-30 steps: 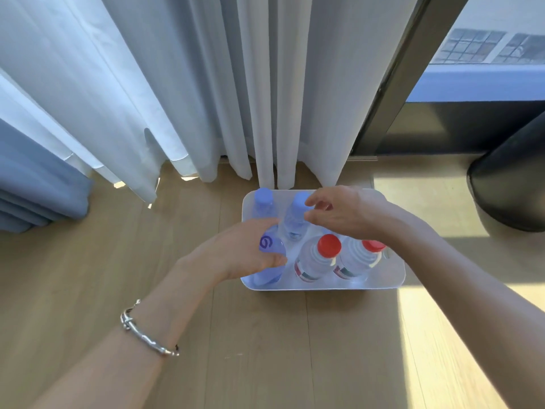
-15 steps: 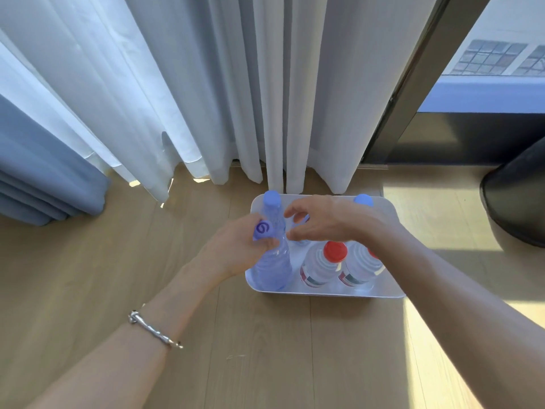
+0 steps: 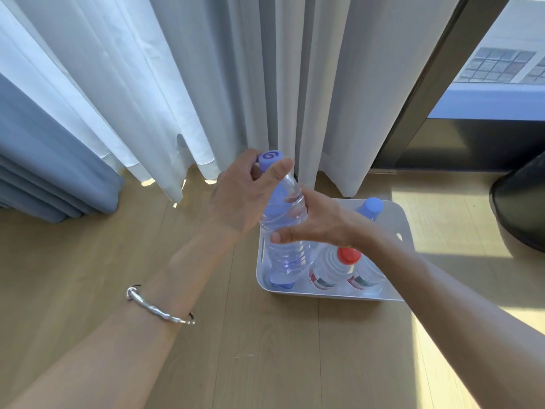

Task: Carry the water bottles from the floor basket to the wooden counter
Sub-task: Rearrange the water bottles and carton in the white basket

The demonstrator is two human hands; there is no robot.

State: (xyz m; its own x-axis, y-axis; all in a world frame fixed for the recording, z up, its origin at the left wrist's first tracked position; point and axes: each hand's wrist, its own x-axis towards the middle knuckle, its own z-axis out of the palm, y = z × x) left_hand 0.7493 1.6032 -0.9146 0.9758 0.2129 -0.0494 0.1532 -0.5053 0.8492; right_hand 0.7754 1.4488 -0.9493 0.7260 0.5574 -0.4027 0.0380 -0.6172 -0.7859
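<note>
A white floor basket (image 3: pixel 398 220) stands on the wooden floor by the curtains. My left hand (image 3: pixel 236 199) grips the neck and purple-blue cap of a clear water bottle (image 3: pixel 287 255), which is raised upright over the basket's left end. My right hand (image 3: pixel 321 225) curls round that bottle's middle, thumb across its front. Another blue cap shows dimly through the clear plastic. Inside the basket stand a red-capped bottle (image 3: pixel 336 267), a second red-labelled bottle (image 3: pixel 365 280) partly under my right forearm, and a blue-capped bottle (image 3: pixel 369 206) at the back right.
White curtains (image 3: pixel 206 84) hang just behind the basket, and a blue-grey curtain (image 3: pixel 44 172) is bunched at the left. A dark round object (image 3: pixel 522 208) sits on the floor at the right, below a dark window frame (image 3: pixel 427 84). Wooden floor lies in front.
My left hand has lifted the blue-capped bottle up out of the basket's front left corner. My right hand has moved from the back bottles onto the lifted bottle's body.
</note>
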